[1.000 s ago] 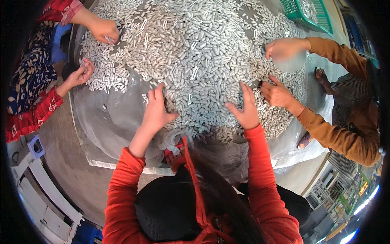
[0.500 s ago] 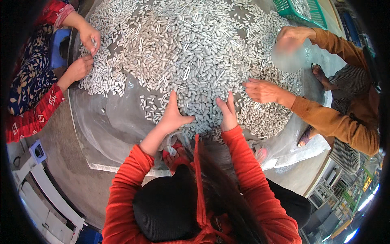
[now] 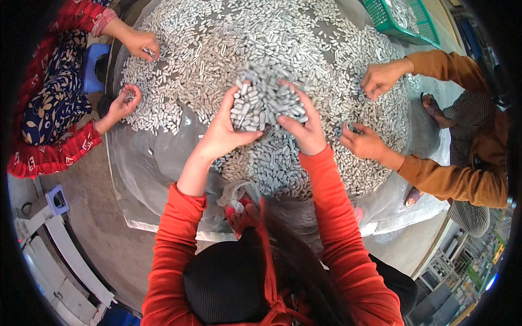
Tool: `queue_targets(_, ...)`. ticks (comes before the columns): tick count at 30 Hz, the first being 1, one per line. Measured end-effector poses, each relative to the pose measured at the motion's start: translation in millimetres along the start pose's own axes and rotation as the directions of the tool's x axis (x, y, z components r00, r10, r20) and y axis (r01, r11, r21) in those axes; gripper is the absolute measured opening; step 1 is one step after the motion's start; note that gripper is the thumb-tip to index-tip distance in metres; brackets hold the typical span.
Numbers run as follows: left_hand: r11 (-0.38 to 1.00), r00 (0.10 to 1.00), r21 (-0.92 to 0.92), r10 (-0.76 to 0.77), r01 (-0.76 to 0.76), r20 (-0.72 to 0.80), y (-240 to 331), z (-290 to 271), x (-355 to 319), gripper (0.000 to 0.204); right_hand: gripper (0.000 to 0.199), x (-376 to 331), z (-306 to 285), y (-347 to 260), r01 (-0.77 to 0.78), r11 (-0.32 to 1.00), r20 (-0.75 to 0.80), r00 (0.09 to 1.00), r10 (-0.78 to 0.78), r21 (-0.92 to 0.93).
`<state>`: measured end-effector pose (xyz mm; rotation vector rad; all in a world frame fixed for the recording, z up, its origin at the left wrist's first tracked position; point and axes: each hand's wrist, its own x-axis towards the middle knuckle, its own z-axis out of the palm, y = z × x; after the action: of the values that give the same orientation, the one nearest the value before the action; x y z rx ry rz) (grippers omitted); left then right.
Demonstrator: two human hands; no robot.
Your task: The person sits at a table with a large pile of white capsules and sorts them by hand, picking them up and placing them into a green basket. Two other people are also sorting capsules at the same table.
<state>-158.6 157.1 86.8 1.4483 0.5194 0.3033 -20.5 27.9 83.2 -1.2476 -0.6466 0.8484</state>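
Many small silver-grey pieces (image 3: pixel 190 76), short and rounded like capsules, lie spread in a wide layer in front of me. Between my two cupped hands a heaped mass of these grey pieces (image 3: pixel 263 108) is lifted above the layer. My left hand (image 3: pixel 224 127) curves round its left side, thumb toward me. On the other side my right hand (image 3: pixel 309 130) cups it with bent fingers. Some pieces at the top of the heap are blurred by motion. Below my hands, more pieces lie close to my foot (image 3: pixel 242 217).
Clear plastic sheeting (image 3: pixel 157 168) lies under the pieces. At left, a person's hands (image 3: pixel 142 46) pick at the layer's edge; at right, another person's hands (image 3: pixel 364 142) do likewise. A green basket (image 3: pixel 375 13) stands at the far right, and a blue stool (image 3: pixel 93 68) at the left.
My hands have moved up and away from me, from resting in the pieces to holding a heaped double handful above them. The person at right no longer has a blurred, pale round thing by one hand.
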Motion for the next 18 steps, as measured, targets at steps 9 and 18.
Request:
queue_targets(9,0.764,0.992,0.634,-0.080,0.121,-0.092,17,-46,-39,0.024,0.035,-25,-55,-24,0.125,0.546,0.116,0.992,-0.051,-0.829)
queue_targets(18,0.681,0.942,0.711,0.091,0.177,-0.322,-15,-22,4,0.022,0.019,19,-24,-16,0.170,0.573,0.064,0.978,-0.200,-0.802)
